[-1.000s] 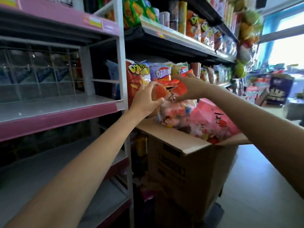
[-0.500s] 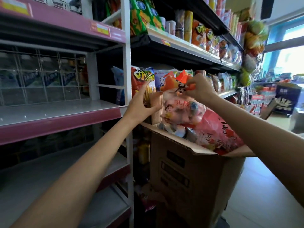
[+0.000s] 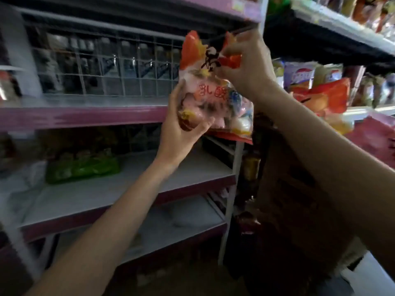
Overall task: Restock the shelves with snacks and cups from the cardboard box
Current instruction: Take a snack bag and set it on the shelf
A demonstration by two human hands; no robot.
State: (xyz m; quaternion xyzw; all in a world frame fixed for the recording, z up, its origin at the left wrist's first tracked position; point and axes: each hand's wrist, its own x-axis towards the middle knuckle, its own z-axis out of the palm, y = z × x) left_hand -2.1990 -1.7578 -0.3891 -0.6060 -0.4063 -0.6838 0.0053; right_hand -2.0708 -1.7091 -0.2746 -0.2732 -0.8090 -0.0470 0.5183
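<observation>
Pinching the orange top seam, the right hand (image 3: 245,67) hangs the one snack bag (image 3: 213,97) upright, while the left hand (image 3: 181,127) curls its fingers (image 3: 205,124) round the lower left corner, probably to steady the loose contents for placing. This bag is held in front of the pink shelf (image 3: 81,116), whose wire-backed deck looks free. One green pack (image 3: 81,169) lies on the shelf below. At right, the dim cardboard box (image 3: 299,199) stands apart; its contents cannot be counted.

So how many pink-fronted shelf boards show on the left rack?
4: top-edge board, wire-backed board level with the orange-topped snack bag, green-packet board, lowest board. Others may sit outside the frame.
</observation>
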